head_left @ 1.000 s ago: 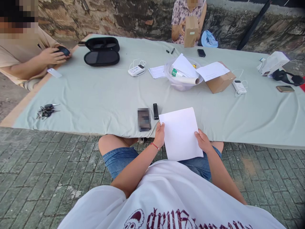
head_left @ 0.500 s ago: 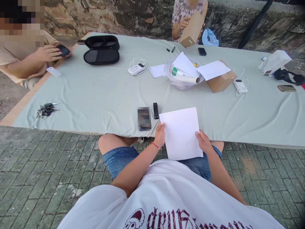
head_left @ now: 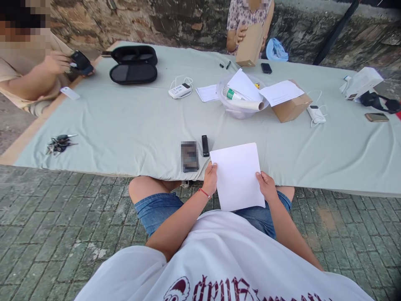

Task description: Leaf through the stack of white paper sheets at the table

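Note:
A blank white sheet of paper (head_left: 237,175) is held over my lap at the near edge of the grey-green cloth (head_left: 131,125). My left hand (head_left: 209,179) pinches its left edge, thumb on top. My right hand (head_left: 266,186) grips its right edge the same way. A red string circles my left wrist. Just left of the sheet lie a dark phone (head_left: 189,156) and a small black stick-shaped device (head_left: 204,145) on the cloth.
Keys (head_left: 59,143) lie at the left. Farther back sit a black open case (head_left: 133,65), a white device with cable (head_left: 179,90), a clear bowl with papers (head_left: 241,98) and a cardboard box (head_left: 292,107). One person at left holds a dark object; another at the back holds a box (head_left: 249,45).
My hands and the sheet have barely moved. The person at the left has lifted the dark object off the cloth. The person at the back has turned the cardboard box.

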Demonstrator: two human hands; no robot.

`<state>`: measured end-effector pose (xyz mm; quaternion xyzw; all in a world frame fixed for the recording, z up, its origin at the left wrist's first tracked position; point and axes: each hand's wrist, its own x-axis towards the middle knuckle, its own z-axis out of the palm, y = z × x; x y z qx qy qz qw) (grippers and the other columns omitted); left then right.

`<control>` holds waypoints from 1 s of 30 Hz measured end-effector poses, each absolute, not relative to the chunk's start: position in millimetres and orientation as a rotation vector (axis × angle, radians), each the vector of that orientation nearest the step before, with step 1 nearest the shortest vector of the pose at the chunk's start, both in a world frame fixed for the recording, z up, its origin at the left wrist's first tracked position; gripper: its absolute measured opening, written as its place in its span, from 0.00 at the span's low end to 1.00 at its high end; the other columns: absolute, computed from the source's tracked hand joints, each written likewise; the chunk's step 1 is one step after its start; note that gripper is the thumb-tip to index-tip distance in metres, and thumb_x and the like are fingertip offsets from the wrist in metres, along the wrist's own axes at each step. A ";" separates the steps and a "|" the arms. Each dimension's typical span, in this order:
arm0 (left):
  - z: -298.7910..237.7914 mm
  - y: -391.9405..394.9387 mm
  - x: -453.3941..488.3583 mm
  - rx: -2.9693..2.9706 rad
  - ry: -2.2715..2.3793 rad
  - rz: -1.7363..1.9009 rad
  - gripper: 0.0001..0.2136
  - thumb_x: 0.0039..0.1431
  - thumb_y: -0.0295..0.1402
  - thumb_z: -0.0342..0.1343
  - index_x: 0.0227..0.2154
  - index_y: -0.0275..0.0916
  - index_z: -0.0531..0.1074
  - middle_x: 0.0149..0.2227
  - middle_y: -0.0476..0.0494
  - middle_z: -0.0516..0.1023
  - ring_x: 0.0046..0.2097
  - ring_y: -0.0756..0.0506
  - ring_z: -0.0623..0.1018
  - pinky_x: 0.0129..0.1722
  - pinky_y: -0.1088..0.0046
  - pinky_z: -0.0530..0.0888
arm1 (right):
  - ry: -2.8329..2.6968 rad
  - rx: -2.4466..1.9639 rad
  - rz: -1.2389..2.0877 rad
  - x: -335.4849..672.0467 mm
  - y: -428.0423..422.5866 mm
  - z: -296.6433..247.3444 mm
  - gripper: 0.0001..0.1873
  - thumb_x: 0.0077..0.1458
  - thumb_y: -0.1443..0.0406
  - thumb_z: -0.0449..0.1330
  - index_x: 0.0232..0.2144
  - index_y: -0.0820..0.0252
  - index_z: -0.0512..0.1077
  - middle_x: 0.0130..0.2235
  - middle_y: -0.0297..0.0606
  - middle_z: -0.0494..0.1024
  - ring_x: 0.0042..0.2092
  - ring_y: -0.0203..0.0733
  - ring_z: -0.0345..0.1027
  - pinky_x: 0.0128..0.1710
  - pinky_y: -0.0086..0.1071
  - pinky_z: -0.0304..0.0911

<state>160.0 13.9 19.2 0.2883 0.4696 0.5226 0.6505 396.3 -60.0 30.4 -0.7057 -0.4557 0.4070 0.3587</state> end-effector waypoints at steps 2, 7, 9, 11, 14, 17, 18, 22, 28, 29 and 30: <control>21.7 13.7 160.3 0.666 1.074 1.183 0.20 0.58 0.49 0.57 0.46 0.41 0.70 0.49 0.41 0.79 0.52 0.41 0.76 0.51 0.63 0.73 | -1.157 -1.820 1.067 396.4 -61.1 28.0 0.28 0.54 0.36 0.52 0.31 0.52 0.72 0.26 0.35 0.74 0.35 0.51 0.70 0.35 0.42 0.67; 23.9 13.8 160.4 0.647 1.043 1.190 0.20 0.57 0.48 0.58 0.47 0.40 0.70 0.50 0.40 0.78 0.52 0.41 0.77 0.52 0.63 0.72 | -1.166 -1.789 1.111 396.0 -63.0 29.0 0.30 0.55 0.36 0.50 0.35 0.52 0.73 0.27 0.35 0.76 0.36 0.52 0.71 0.36 0.43 0.68; 22.8 13.4 159.9 0.650 1.023 1.185 0.20 0.58 0.48 0.58 0.48 0.41 0.70 0.52 0.40 0.78 0.52 0.41 0.77 0.52 0.63 0.73 | -1.161 -1.794 1.110 395.6 -62.6 29.9 0.29 0.55 0.37 0.50 0.35 0.51 0.73 0.28 0.36 0.77 0.36 0.52 0.71 0.36 0.43 0.69; 21.0 12.7 159.3 0.665 1.027 1.172 0.21 0.58 0.48 0.57 0.48 0.41 0.70 0.52 0.39 0.78 0.53 0.41 0.76 0.51 0.62 0.73 | -1.143 -1.812 1.086 395.3 -61.7 29.9 0.29 0.56 0.37 0.50 0.36 0.51 0.73 0.29 0.36 0.77 0.36 0.52 0.71 0.36 0.44 0.69; 18.2 11.6 159.2 0.684 1.047 1.169 0.21 0.58 0.49 0.57 0.49 0.41 0.70 0.52 0.40 0.78 0.53 0.41 0.76 0.52 0.62 0.73 | -1.123 -1.835 1.028 395.2 -60.6 26.4 0.28 0.56 0.38 0.50 0.36 0.52 0.73 0.29 0.36 0.77 0.36 0.51 0.71 0.37 0.43 0.69; 16.6 13.4 159.8 0.690 1.068 1.170 0.19 0.59 0.48 0.56 0.47 0.41 0.71 0.50 0.40 0.78 0.52 0.41 0.76 0.52 0.62 0.72 | -1.147 -1.828 1.002 396.1 -60.0 18.8 0.28 0.56 0.38 0.50 0.37 0.52 0.73 0.28 0.35 0.76 0.35 0.51 0.71 0.37 0.43 0.68; 16.6 15.3 160.1 0.692 1.084 1.168 0.19 0.59 0.47 0.56 0.47 0.41 0.71 0.50 0.40 0.78 0.52 0.42 0.76 0.53 0.63 0.72 | -1.155 -1.823 1.002 396.7 -59.2 15.9 0.28 0.56 0.38 0.50 0.37 0.52 0.73 0.28 0.35 0.76 0.35 0.50 0.71 0.37 0.43 0.68; 17.2 29.8 160.7 0.745 1.125 1.159 0.15 0.60 0.43 0.56 0.44 0.40 0.71 0.48 0.41 0.79 0.52 0.42 0.76 0.52 0.66 0.72 | -1.103 -1.837 1.006 400.6 -46.7 6.2 0.27 0.54 0.40 0.52 0.38 0.53 0.74 0.30 0.37 0.78 0.36 0.51 0.71 0.38 0.43 0.67; 11.6 52.0 166.8 0.814 1.111 1.112 0.11 0.60 0.41 0.54 0.41 0.41 0.71 0.42 0.44 0.79 0.46 0.45 0.77 0.50 0.67 0.72 | -0.886 -1.774 0.954 404.9 -1.1 2.2 0.24 0.48 0.44 0.61 0.34 0.56 0.73 0.32 0.37 0.79 0.34 0.45 0.71 0.35 0.38 0.67; 9.6 53.6 168.3 0.808 1.120 1.117 0.11 0.60 0.41 0.54 0.40 0.41 0.71 0.41 0.44 0.79 0.46 0.45 0.77 0.50 0.67 0.72 | -0.856 -1.748 0.968 404.8 5.6 1.5 0.22 0.47 0.45 0.62 0.32 0.56 0.72 0.32 0.36 0.79 0.33 0.44 0.70 0.35 0.37 0.66; 7.4 54.7 169.6 0.796 1.126 1.123 0.11 0.60 0.41 0.55 0.40 0.41 0.71 0.41 0.43 0.79 0.46 0.44 0.77 0.50 0.66 0.72 | -0.834 -1.729 0.980 404.7 11.0 0.6 0.21 0.46 0.46 0.64 0.31 0.56 0.72 0.31 0.36 0.78 0.32 0.42 0.70 0.34 0.36 0.66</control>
